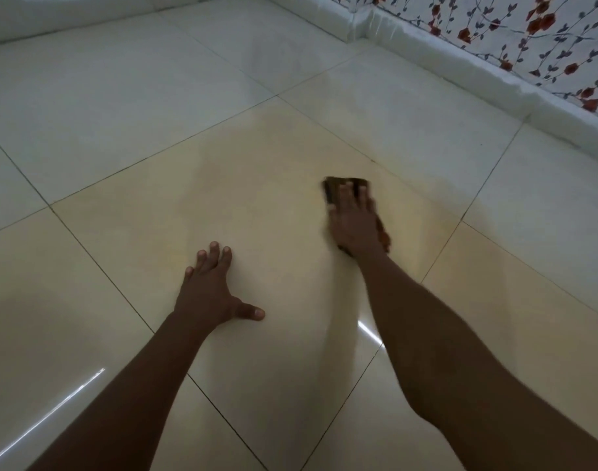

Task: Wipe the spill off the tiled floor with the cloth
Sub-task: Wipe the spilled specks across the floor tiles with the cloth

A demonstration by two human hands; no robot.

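Observation:
A dark brown cloth (335, 187) lies flat on the glossy cream tiled floor (263, 185), right of centre. My right hand (353, 220) presses down on it with fingers spread; the hand and cloth are motion-blurred. Cloth edges stick out beyond the fingertips and at the wrist side. My left hand (211, 288) rests palm-down on the tile nearer me, fingers apart, holding nothing. A faint duller patch (202, 178) on the tile left of the cloth may be a wet film; I cannot make out a distinct spill.
A white skirting (460, 83) runs along the right wall, below wallpaper with red flowers (542, 32). Another white skirting (87, 18) lines the far wall. Dark grout lines cross the floor diagonally. Light glints streak the near tiles.

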